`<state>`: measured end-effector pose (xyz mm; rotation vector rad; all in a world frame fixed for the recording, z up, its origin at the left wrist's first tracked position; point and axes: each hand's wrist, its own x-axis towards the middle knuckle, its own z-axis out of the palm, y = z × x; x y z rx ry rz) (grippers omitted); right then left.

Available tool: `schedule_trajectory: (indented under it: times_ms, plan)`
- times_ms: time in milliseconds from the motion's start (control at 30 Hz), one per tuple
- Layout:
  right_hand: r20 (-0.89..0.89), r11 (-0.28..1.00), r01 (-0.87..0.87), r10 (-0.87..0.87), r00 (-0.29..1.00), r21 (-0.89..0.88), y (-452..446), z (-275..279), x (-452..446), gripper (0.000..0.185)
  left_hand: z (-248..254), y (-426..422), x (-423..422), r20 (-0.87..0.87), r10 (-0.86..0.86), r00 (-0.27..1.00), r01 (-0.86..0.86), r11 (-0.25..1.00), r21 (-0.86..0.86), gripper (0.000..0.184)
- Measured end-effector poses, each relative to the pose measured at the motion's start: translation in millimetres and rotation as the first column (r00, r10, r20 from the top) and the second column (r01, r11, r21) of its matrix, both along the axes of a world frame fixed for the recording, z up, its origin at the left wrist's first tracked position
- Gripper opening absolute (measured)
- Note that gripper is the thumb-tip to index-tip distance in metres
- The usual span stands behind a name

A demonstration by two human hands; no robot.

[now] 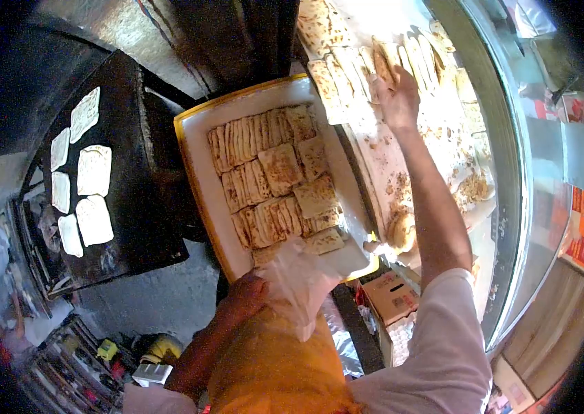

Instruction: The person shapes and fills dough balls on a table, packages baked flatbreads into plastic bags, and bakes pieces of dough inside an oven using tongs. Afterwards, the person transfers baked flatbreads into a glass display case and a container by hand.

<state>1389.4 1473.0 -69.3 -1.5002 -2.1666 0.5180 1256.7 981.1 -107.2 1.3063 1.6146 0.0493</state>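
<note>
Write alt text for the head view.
Right hand touches a browned flatbread on a bright counter; left hand holds a thin plastic bag near a yellow-rimmed tray of flatbreads. Six more lie on a dark griddle.

**Layout, left to right**

Left: griddle, bearing six breads — three along its left side, two beside these to the right, one at the far end.

Centre: tray, right of the griddle and apart from it. In it, tray breads in rows across, most on edge, several flat at the right. Bag at the tray's near edge.

Right: counter, alongside the tray. On its far part, counter breads side by side; one loose bread near the left edge, nearer the wearer. Glass beyond the counter's right side.

Before the counter — carton, right of the bag.
</note>
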Motion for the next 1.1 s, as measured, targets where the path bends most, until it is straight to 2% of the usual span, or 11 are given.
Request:
schedule_trajectory:
  times_ms: [100,233,367,600,700,767,800,900,967,1033,1100]
  plan:
    - [0.188,0.995,0.091,-0.084,0.979,-0.031,47.8,-38.4,5.7,0.082,15.2,16.9,-3.0,0.031,-0.009,0.999,0.009,1.0,0.0,0.03]
    - [0.224,0.97,0.14,-0.094,0.97,-0.198,24.6,10.0,-13.2,0.078,-5.5,3.9,4.3,0.056,0.184,0.981,-0.175,0.976,-0.13,0.031]
    - [0.394,0.974,0.125,-0.042,0.918,-0.187,39.9,-5.1,-2.1,0.069,-20.0,-10.9,3.7,0.07,0.169,0.983,-0.167,0.985,-0.033,0.032]
    - [0.286,0.954,-0.145,0.221,0.932,-0.264,63.1,-27.3,28.2,0.085,-22.3,2.3,4.9,0.068,0.141,0.988,-0.143,0.989,0.032,0.03]
    - [0.389,0.951,-0.011,0.138,0.911,-0.31,78.0,-30.5,21.3,0.09,-36.8,28.2,2.5,0.302,0.322,0.897,-0.348,0.937,0.035,0.03]
    - [0.474,0.943,0.059,0.109,0.874,-0.327,89.7,-35.4,15.3,0.092,-98.0,46.3,-6.2,0.286,0.147,0.947,-0.19,0.973,0.128,0.022]
    - [0.504,0.943,0.063,0.118,0.856,-0.328,94.7,-39.2,13.6,0.092,-82.9,83.5,-6.6,0.271,0.191,0.944,-0.262,0.93,0.259,0.03]
    - [0.387,0.91,0.107,0.062,0.92,-0.401,60.5,-8.7,-5.9,0.084,-64.6,206.5,-8.3,0.515,0.422,0.746,-0.604,0.755,0.256,0.043]
    - [0.265,0.883,0.083,0.047,0.963,-0.461,38.1,-1.3,-5.0,0.083,-67.0,273.7,-21.4,0.674,0.376,0.636,-0.716,0.612,0.335,0.044]
    - [0.195,0.927,0.003,0.076,0.978,-0.374,27.0,-26.0,12.2,0.086,-43.6,311.3,-26.6,0.683,0.632,0.366,-0.798,0.591,-0.12,0.04]
    - [0.148,0.925,-0.101,0.165,0.975,-0.366,19.2,-32.3,16.1,0.086,-21.5,327.8,-21.5,0.74,0.592,0.32,-0.837,0.543,-0.073,0.038]
